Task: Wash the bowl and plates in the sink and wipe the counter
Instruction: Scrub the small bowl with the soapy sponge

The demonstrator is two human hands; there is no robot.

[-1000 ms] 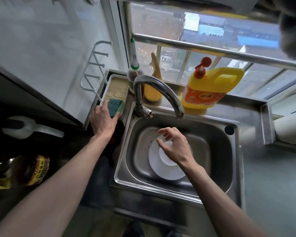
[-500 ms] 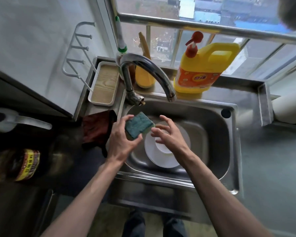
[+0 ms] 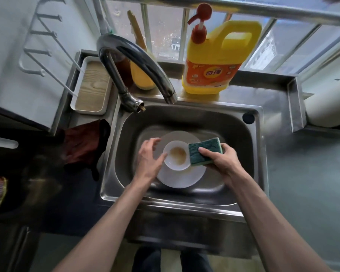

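The grey tabletop (image 3: 306,183) fills the right side of the frame and carries the steel sink (image 3: 243,152) at centre, with a curved faucet (image 3: 139,61) and a yellow detergent jug (image 3: 214,63) behind it along the top. On the sink floor lies a white plate (image 3: 182,181), and a small white bowl (image 3: 177,155) with brown residue stands upright on it. The right hand (image 3: 225,163), at centre right, grips a green sponge (image 3: 204,149), thumb across its top and fingers curled beneath. The sponge's long axis runs roughly left to right, slightly tilted, and its left end overlaps the bowl's right rim. The left hand (image 3: 147,161) rests at the bowl's left side, its fingers (image 3: 152,143) loosely spread over the plate and its thumb at the rim; whether it truly holds the bowl is unclear. The bowl lies just left of the sponge, so scrubbing likely needs only a short leftward sweep.
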